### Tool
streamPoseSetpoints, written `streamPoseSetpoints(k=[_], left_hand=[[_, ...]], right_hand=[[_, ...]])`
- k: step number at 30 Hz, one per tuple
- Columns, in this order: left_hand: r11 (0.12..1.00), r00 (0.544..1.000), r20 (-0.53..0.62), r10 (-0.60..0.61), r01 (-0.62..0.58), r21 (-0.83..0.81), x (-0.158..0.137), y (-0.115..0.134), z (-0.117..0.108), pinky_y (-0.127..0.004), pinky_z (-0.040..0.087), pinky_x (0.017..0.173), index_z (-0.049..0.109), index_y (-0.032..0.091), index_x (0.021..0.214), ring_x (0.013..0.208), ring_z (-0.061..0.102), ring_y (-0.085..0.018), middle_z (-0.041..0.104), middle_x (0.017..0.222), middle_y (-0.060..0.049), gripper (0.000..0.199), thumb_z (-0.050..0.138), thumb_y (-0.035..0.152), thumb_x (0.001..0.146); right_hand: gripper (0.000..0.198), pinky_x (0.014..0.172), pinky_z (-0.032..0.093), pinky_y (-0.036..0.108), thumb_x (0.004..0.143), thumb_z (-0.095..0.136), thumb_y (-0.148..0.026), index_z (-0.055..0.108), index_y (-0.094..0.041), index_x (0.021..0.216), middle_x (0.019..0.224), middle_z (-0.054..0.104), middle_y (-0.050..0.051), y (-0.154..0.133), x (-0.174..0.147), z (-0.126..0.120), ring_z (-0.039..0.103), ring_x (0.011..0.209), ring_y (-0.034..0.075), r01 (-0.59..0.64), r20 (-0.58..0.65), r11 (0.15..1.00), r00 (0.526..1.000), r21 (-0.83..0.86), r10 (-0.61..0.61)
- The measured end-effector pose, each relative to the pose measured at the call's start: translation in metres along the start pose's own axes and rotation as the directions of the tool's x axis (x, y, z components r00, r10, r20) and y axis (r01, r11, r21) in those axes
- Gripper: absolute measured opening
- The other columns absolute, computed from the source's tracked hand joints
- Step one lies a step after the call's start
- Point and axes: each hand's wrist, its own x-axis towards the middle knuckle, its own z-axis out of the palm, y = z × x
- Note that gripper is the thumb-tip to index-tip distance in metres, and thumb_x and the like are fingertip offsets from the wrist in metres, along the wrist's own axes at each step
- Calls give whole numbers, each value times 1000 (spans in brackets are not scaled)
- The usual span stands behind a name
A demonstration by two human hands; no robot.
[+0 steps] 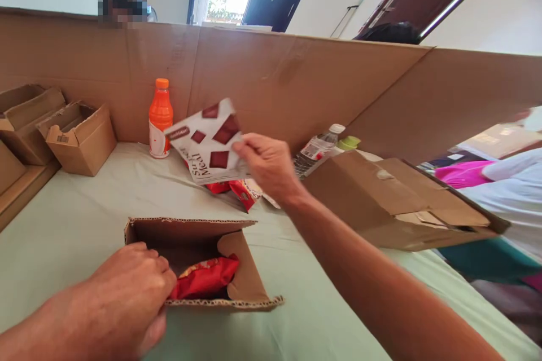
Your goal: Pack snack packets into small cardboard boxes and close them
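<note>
My right hand (269, 163) grips a flat white printed booklet (182, 152) by its right edge, tilted in the air beyond the open box. Dark red squares and upside-down lettering mark its face, and its edge looks layered. My left hand (122, 293) is closed over the left part of the near wall of an open cardboard box (249, 265); its fingertips are hidden inside. Within that box lies a shiny red packet (207, 277), close to my left fingers. Partly behind the booklet, more red packets (241, 192) rest on the cloth.
An orange drink bottle (160, 118) stands by the cardboard partition (254, 79). Small open boxes (82, 141) sit at left. To the right are a clear bottle (317, 149), a green cap (349, 142) and a larger carton (364, 197). Other people are partly visible beyond the partition and at right.
</note>
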Motion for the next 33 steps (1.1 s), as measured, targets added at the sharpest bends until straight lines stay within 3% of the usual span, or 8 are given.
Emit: streamPoseSetpoints(k=[4,7,12,18,23,26,30,33], left_hand=[[999,994,110,-20,17,31,6,3,-6,-43,55,83,73,18,82,83,73,-30,76,84,-9,13,63,14,76],[993,979,200,-47,24,115,7,7,-8,-48,55,83,74,16,85,84,73,-33,76,87,-11,15,61,14,79],[981,988,148,-43,14,194,3,12,-4,-44,54,82,74,15,89,87,74,-32,77,90,-12,16,61,14,81],[973,988,145,-59,24,229,3,13,-2,-43,54,78,73,16,86,82,74,-30,76,85,-9,16,57,11,84],[959,999,10,34,-36,280,0,7,9,-39,53,76,70,17,85,77,71,-27,75,81,-8,9,64,13,80],[937,983,-117,139,-92,338,-8,6,16,-41,53,74,68,17,85,74,68,-27,73,81,-7,7,66,13,79],[910,898,-334,287,-146,389,-19,13,14,-42,55,75,66,17,86,78,66,-26,71,86,-8,10,61,8,83],[931,824,-512,244,-50,362,-22,17,11,-44,56,88,63,11,120,103,66,-30,69,115,-16,30,55,11,91]], right_hand=[[24,49,37,22,100,59,-33,68,-21,81,64,55,-4,-28,-52,-58,47,55,11,112,-264,924,964,366,-13],[20,52,44,22,98,62,-29,73,-22,82,62,60,-4,-51,-80,-65,54,54,11,177,-261,932,961,315,-94],[20,61,54,22,96,61,-16,79,-23,92,77,77,1,-64,-102,-47,68,61,13,364,-317,896,907,255,-278],[16,48,47,20,96,65,-16,75,-22,86,66,71,-2,-68,-119,-67,57,47,10,248,-489,950,863,189,-128],[24,63,57,23,99,55,-15,78,-20,96,82,79,2,-64,-115,-43,72,66,15,365,-288,883,915,296,-282],[30,73,57,23,102,47,-16,77,-20,103,95,81,4,-55,-109,-23,75,81,16,354,3,862,925,362,-381],[32,67,49,21,100,46,-12,77,-19,97,87,80,3,-54,-96,-9,69,72,13,277,392,887,819,369,-418],[31,68,46,22,97,49,-9,78,-19,97,87,79,3,-63,-84,-1,68,73,14,222,563,899,716,378,-413]])
